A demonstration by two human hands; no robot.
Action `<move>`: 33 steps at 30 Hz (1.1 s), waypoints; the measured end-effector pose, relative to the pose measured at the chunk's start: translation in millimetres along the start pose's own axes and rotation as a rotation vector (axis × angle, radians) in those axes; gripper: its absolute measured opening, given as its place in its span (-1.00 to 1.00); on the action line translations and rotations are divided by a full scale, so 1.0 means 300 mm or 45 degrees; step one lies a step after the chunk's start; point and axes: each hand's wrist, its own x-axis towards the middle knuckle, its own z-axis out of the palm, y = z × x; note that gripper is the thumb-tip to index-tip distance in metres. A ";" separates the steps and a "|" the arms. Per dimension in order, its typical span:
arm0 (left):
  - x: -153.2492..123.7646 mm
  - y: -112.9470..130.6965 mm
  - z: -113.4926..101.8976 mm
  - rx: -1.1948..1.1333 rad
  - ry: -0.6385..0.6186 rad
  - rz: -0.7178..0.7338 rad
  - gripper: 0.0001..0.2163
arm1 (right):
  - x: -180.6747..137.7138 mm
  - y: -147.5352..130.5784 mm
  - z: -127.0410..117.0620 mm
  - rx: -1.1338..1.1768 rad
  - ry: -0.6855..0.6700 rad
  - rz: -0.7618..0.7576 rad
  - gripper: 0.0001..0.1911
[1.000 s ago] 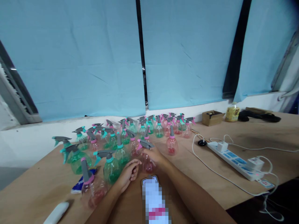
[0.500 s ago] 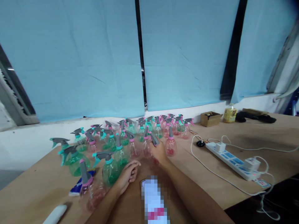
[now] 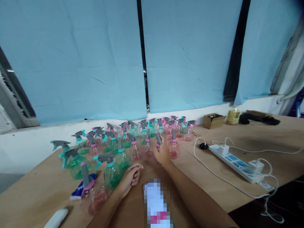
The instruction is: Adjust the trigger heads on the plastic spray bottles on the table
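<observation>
My right hand point(image 3: 162, 152) is closed around the upper part of a pink spray bottle with a grey trigger head point(image 3: 158, 138); the palm and fingers hide most of its body. Just right of it stands another pink spray bottle point(image 3: 174, 149), and to its left is a pink spray bottle point(image 3: 148, 148). My left hand point(image 3: 131, 176) rests on the table with its fingers curled in and nothing visible in them. Beside that hand is a green spray bottle point(image 3: 112, 175). A pink spray bottle point(image 3: 93, 198) stands by my left forearm.
Several more pink and green spray bottles crowd the wooden table point(image 3: 190, 177) toward the wall. A phone point(image 3: 156, 202) lies between my arms. On the right are a power strip point(image 3: 237, 164) with white cables, a cardboard box point(image 3: 213, 121) and a yellow bottle point(image 3: 233, 116).
My right hand has shifted slightly right with the spray bottle, whose head now stands more upright, apart from the pink bottle at its left. The left hand has stayed put.
</observation>
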 end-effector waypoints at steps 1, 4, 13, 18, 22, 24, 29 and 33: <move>0.000 0.000 0.000 -0.002 0.000 0.003 -0.75 | -0.002 0.002 0.003 -0.044 0.000 -0.011 -0.35; -0.002 0.000 0.001 0.000 0.008 0.000 -0.75 | -0.004 -0.001 0.008 -0.186 0.018 -0.010 -0.35; -0.001 0.001 0.001 0.002 0.009 -0.011 -0.74 | -0.007 0.040 0.025 -0.288 0.104 0.076 -0.36; -0.001 0.002 0.002 0.005 0.014 -0.007 -0.75 | -0.010 0.074 0.046 -0.171 0.096 0.053 -0.33; -0.003 0.002 0.001 0.013 0.008 -0.007 -0.76 | -0.021 0.081 0.058 -0.101 0.043 0.046 -0.17; -0.002 0.000 -0.001 0.011 0.008 -0.006 -0.76 | -0.027 0.083 0.064 -0.077 0.032 0.048 -0.12; 0.002 -0.005 -0.003 0.009 0.001 -0.004 -0.76 | -0.034 0.100 0.082 -0.025 -0.003 0.008 -0.08; 0.002 -0.005 -0.004 0.006 -0.008 0.002 -0.76 | -0.031 0.120 0.090 -0.008 -0.004 -0.013 -0.09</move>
